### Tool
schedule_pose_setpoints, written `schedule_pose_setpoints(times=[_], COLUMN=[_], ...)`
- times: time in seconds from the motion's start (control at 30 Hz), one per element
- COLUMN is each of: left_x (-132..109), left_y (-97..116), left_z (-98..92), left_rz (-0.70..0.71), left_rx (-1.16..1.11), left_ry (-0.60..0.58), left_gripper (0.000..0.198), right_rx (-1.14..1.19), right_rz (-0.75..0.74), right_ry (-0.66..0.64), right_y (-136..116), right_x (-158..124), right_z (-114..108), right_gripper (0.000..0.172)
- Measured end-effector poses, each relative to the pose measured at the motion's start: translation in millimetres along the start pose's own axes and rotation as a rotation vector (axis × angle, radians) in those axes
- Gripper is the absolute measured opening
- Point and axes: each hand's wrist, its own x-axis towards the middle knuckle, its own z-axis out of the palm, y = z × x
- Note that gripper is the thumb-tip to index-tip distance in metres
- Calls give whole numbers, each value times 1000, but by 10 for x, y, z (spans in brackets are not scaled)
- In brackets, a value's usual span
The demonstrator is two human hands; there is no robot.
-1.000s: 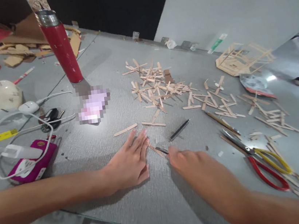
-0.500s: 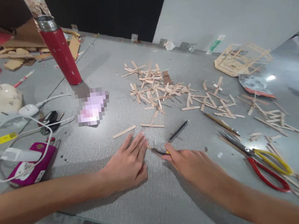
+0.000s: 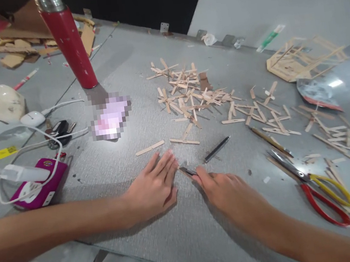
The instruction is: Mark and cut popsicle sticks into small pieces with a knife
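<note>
My left hand (image 3: 153,187) lies flat on the grey table (image 3: 164,244), fingers stretched out and together, their tips pressing on a small wooden stick (image 3: 180,171) that is mostly hidden. My right hand (image 3: 224,191) is closed round a small knife (image 3: 188,172), whose dark blade tip meets the stick beside my left fingertips. A dark pen-like tool (image 3: 216,149) lies just beyond my right hand. Two loose wooden sticks (image 3: 149,148) lie past my left fingers.
A heap of cut wooden sticks (image 3: 189,94) spreads across the middle and right. Red and yellow scissors (image 3: 318,191) lie at right, a stick frame model (image 3: 301,60) at far right. A red flask (image 3: 68,42), white cables (image 3: 18,143) and a magenta box (image 3: 37,190) sit left.
My right hand has slid left and forward with the knife, bringing its blade to the stick by my left fingertips. My left hand stays flat. The view has shifted slightly.
</note>
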Motion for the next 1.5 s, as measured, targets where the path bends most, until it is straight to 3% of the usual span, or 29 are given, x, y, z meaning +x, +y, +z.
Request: schedule_pose_setpoints(times=[0.3,0.6,0.73,1.0,1.33,1.5], left_x=[13,16,8,5,27,27], left_y=[-8,-11,-13,16,-12,19], left_z=[-20,-25,-17,-23,-40,-37], left_rz=[18,22,34,-12,47,43], left_rx=[30,19,38,79,63,119], left_ry=[-12,-19,-23,-19,-46,-44], left_gripper=[54,55,55,56,57,58], right_rx=[-3,-80,-197,-243,-286,-325], right_rz=[-6,-10,-89,-86,-204,-196], right_ry=[15,-51,-119,-167,-105,-174], right_y=[17,-27,-79,-190,-205,-210], right_x=[17,20,61,155,240,256], right_z=[-28,-129,-296,-577,-663,-690], right_gripper=[36,23,33,39,42,43])
